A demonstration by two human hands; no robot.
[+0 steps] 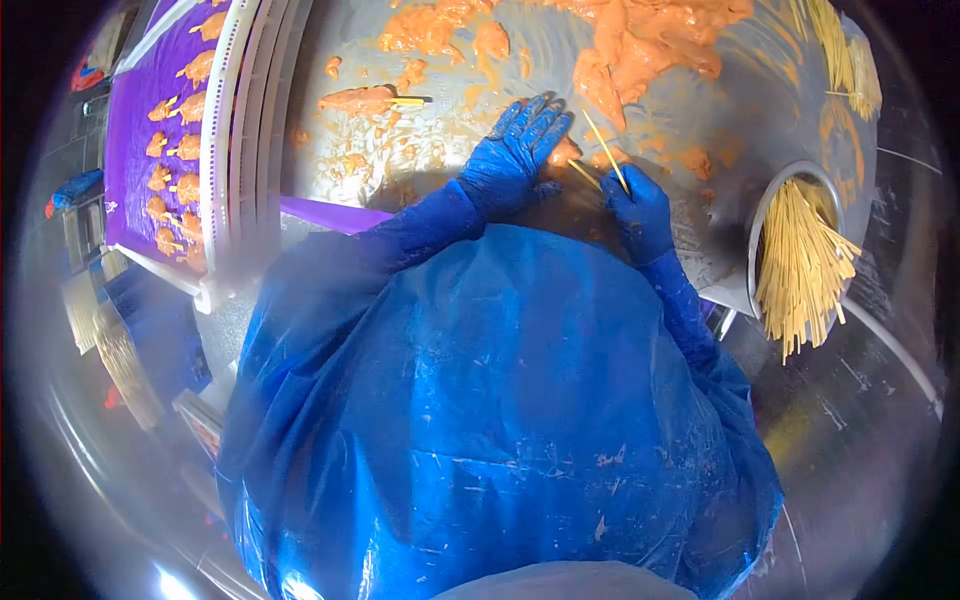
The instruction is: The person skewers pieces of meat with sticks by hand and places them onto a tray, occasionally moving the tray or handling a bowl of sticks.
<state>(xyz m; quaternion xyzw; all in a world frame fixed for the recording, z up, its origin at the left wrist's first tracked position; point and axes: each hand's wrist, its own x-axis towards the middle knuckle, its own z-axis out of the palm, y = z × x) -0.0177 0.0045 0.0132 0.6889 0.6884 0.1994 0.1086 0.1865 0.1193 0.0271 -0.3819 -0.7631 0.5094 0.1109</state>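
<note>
My left hand [515, 155], in a blue glove smeared with orange marinade, lies flat on the metal table [450, 155] with its fingers stretched out. Small pieces of orange-coated meat [565, 152] lie at its thumb side. My right hand [642, 215], gloved too, is closed around thin bamboo skewers [606, 150]; two of them point out toward the table. One tip comes close to the meat beside my left hand. Left of the hands lies a strip of marinated meat [358, 99] on a skewer, its bare stick end pointing right.
A heap of marinated meat [650, 50] spreads over the far side of the table. On the right a metal container [752, 235] holds many bamboo skewers [803, 265]. At the left, white-rimmed trays [216, 130] are stacked, the top one with rows of skewered meat on purple.
</note>
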